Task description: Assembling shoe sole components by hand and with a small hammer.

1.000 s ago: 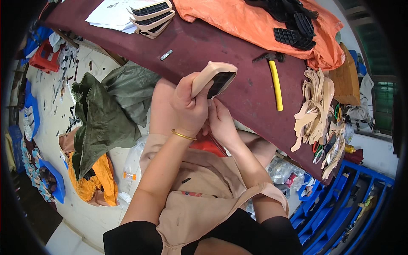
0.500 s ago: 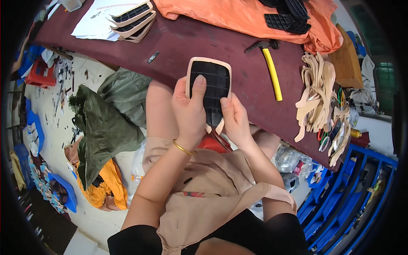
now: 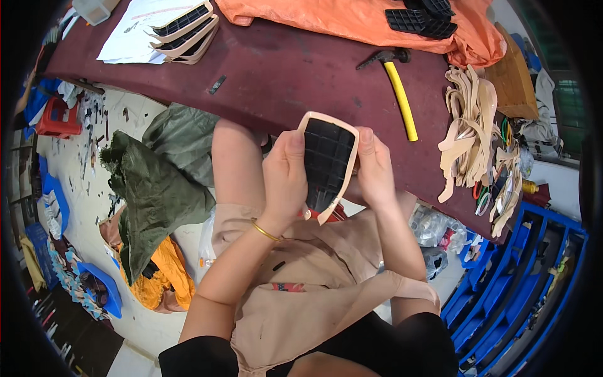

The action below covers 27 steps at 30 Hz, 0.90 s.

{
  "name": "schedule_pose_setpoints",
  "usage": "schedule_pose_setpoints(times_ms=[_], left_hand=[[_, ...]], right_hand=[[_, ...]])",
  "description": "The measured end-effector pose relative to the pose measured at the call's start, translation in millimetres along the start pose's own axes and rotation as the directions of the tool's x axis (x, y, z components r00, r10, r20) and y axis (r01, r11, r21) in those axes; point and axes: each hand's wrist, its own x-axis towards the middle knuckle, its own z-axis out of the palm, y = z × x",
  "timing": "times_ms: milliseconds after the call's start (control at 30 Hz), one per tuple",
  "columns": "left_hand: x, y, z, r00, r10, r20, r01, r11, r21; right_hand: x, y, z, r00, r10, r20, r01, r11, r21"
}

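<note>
Above my lap, both hands hold a black sole (image 3: 328,160) with a moulded grid on its face. A beige strip (image 3: 326,118) runs round its edge, and the strip's ends stick out at the bottom. My left hand (image 3: 284,173) grips the left side, thumb along the edge. On the right side, my right hand (image 3: 375,166) is closed round the rim near the upper corner, its fingers mostly hidden behind. The sole is tilted, its top leaning left.
A hammer (image 3: 401,100) with a yellow handle lies on the dark red table (image 3: 282,81). Beige strips (image 3: 468,135) are heaped at its right edge. Edged soles (image 3: 185,34) are stacked back left; black soles (image 3: 421,25) lie on an orange sheet (image 3: 301,22). A blue rack (image 3: 496,301) stands at right.
The sole has come lower and a little right, and has turned so its top leans left. My right hand has moved up from the lower part to the upper right edge.
</note>
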Motion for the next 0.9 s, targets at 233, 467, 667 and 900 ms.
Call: schedule_pose_setpoints(times_ms=[233, 467, 667, 900], left_hand=[[3.4, -9.3, -2.3, 0.997, 0.075, -0.032, -0.072, 0.994, 0.086], [-4.2, -8.7, -1.2, 1.000, 0.006, 0.019, -0.009, 0.984, 0.176], [-3.3, 0.3, -1.2, 0.988, 0.073, 0.136, -0.105, 0.963, 0.246], [-1.2, 2.3, -6.2, 0.968, 0.060, 0.245, -0.133, 0.946, 0.294]], right_hand=[[-0.3, -10.8, 0.6, 1.000, 0.000, 0.021, 0.001, 1.000, -0.016], [5.9, 5.6, -3.3, 0.977, -0.211, 0.043, 0.203, 0.834, -0.513], [8.0, -3.9, -9.1, 0.971, -0.170, 0.165, 0.236, 0.768, -0.595], [17.8, -8.2, -18.5, 0.937, 0.058, 0.344, 0.161, 0.803, -0.573]])
